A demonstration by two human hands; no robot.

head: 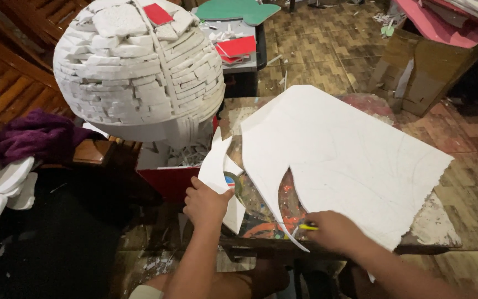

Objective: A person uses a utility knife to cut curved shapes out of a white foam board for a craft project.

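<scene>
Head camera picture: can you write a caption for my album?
Left hand lifts a cut foam piece while right hand slices the white foam sheet.

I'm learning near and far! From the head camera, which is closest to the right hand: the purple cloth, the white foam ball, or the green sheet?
1. White foam ball, upper left of the right hand.
2. Purple cloth, far left.
3. Green sheet, top edge.

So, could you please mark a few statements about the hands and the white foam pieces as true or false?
1. The left hand holds a curved white foam offcut. True.
2. The right hand holds a red marker. False: it holds a yellow tool.
3. The large white foam sheet lies on a paint-stained table. True.
4. The dome of white foam blocks stands to the right of the sheet. False: it stands to its left.
</scene>
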